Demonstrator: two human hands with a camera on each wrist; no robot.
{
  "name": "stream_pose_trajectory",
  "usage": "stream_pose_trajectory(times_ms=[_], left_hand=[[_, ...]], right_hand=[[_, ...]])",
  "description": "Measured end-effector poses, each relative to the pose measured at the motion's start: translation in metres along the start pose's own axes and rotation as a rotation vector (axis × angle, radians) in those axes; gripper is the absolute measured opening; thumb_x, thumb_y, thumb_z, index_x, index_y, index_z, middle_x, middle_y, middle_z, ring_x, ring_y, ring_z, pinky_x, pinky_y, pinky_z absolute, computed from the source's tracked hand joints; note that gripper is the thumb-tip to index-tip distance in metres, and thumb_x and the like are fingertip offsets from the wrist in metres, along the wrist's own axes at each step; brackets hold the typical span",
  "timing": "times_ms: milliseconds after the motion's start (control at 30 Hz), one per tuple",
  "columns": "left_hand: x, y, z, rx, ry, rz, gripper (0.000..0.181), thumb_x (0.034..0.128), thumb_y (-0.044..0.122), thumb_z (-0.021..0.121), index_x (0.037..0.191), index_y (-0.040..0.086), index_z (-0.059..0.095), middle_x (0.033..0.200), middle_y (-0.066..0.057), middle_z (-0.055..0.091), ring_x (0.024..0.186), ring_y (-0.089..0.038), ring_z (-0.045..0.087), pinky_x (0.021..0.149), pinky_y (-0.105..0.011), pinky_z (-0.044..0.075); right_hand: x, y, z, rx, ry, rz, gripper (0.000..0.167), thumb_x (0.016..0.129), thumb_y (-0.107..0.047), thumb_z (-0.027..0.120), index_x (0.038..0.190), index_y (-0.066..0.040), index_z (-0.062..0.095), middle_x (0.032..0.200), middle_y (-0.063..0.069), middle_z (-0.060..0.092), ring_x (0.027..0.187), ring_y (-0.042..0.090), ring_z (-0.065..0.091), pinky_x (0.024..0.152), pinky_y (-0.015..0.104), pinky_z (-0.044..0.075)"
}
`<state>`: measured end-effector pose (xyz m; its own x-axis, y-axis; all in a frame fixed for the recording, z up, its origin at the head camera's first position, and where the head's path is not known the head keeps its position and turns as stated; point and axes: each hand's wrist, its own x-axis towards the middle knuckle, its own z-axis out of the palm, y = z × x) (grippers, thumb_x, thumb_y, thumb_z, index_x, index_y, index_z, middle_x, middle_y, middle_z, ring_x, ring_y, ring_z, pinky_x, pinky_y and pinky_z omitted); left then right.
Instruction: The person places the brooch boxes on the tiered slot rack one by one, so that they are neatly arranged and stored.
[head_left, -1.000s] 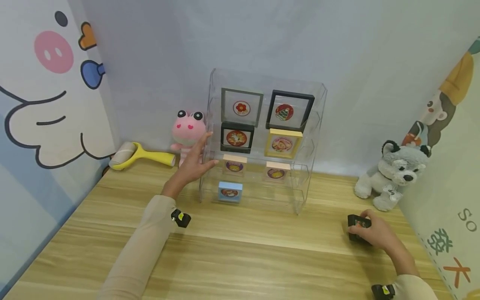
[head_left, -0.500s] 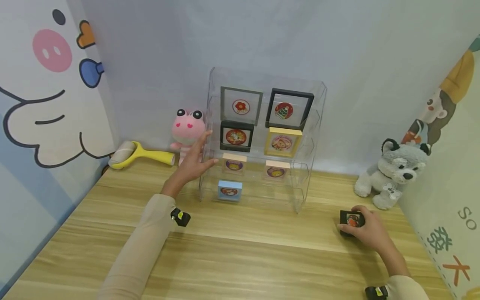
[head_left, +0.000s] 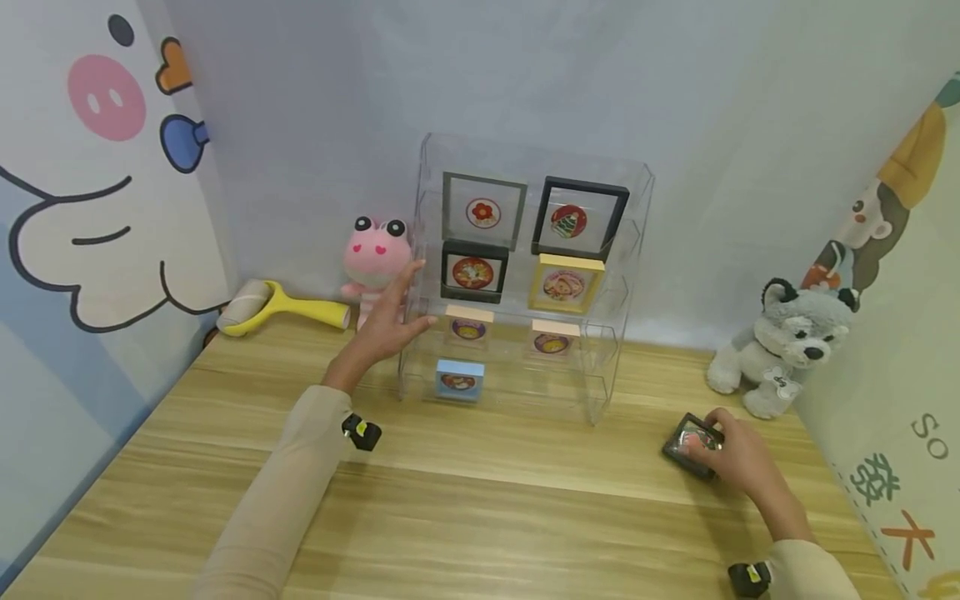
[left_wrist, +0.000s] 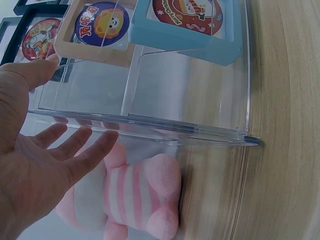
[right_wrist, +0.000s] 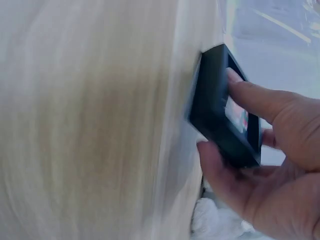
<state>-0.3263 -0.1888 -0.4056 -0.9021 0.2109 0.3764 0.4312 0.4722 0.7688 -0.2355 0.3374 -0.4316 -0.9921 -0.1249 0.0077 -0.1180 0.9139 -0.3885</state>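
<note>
In the head view a clear acrylic tiered display rack [head_left: 517, 396] stands on the table with several small picture frames on its steps. My left hand [head_left: 386, 321] touches the rack's left side with fingers straight. The left wrist view shows its fingertips [left_wrist: 107, 140] on the outer side panel and the thumb [left_wrist: 42, 70] round the front. Off to the right, my right hand [head_left: 742, 458] grips a small black picture frame [head_left: 678, 446]. Its thumb lies over the frame's front and its fingers around the edge; the frame [right_wrist: 207, 100] is tilted in the right wrist view.
A pink plush toy [head_left: 375, 254] sits beside the rack's left side. Further left lies a yellow-handled lint roller [head_left: 300, 308]. A grey plush dog [head_left: 795, 342] sits behind my right hand. Printed panels border the wooden table [head_left: 480, 517] on both sides.
My right hand has moved slightly left with the black picture frame, which has turned and tipped so its printed front faces up more. The left hand stays on the rack.
</note>
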Motion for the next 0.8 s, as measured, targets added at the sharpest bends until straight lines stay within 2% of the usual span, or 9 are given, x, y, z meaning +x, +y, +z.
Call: stream_pose_trajectory(times_ms=[100,233,467,667,800], left_hand=[[-0.001,0.001,0.0,-0.002,0.0,-0.001,0.083,0.0925,0.01,0.07,0.157,0.017,0.019,0.167,-0.019,0.015,0.148,-0.047,0.027,0.118,-0.062,0.029],[-0.001,0.003,0.0,-0.007,-0.001,0.004,0.082,0.0927,0.009,0.069,0.157,0.017,0.019,0.167,-0.019,0.015,0.149,-0.046,0.025,0.119,-0.062,0.028],[-0.001,0.003,-0.001,-0.006,-0.002,0.011,0.081,0.093,0.009,0.069,0.157,0.015,0.019,0.167,-0.019,0.015,0.149,-0.046,0.024,0.119,-0.062,0.027],[-0.001,0.004,-0.001,-0.008,-0.006,0.009,0.081,0.0931,0.009,0.069,0.157,0.016,0.019,0.167,-0.019,0.015,0.149,-0.045,0.025,0.119,-0.061,0.028],[-0.001,0.005,-0.001,-0.011,-0.009,0.004,0.081,0.0934,0.009,0.068,0.157,0.016,0.019,0.166,-0.019,0.015,0.149,-0.046,0.025,0.119,-0.061,0.028]], right_hand=[[-0.001,0.005,-0.002,0.119,-0.047,0.021,0.05,0.087,-0.017,0.077,0.121,0.009,0.049,0.091,0.024,0.062,0.067,0.019,0.059,0.054,0.031,0.051],[-0.003,0.011,-0.003,0.276,-0.103,0.064,0.059,0.086,-0.009,0.077,0.131,0.012,0.044,0.092,0.023,0.062,0.067,0.019,0.064,0.056,0.028,0.057],[-0.005,0.012,-0.002,0.309,-0.157,0.06,0.072,0.086,-0.016,0.078,0.142,0.009,0.04,0.096,0.021,0.061,0.077,0.018,0.058,0.063,0.026,0.049],[-0.006,0.007,-0.001,0.361,-0.148,0.037,0.068,0.088,-0.011,0.075,0.143,0.008,0.041,0.098,0.021,0.061,0.077,0.014,0.06,0.063,0.026,0.054],[-0.006,0.003,-0.001,0.434,-0.153,0.02,0.063,0.089,-0.005,0.071,0.143,0.009,0.04,0.103,0.023,0.059,0.079,0.013,0.063,0.067,0.029,0.06]])
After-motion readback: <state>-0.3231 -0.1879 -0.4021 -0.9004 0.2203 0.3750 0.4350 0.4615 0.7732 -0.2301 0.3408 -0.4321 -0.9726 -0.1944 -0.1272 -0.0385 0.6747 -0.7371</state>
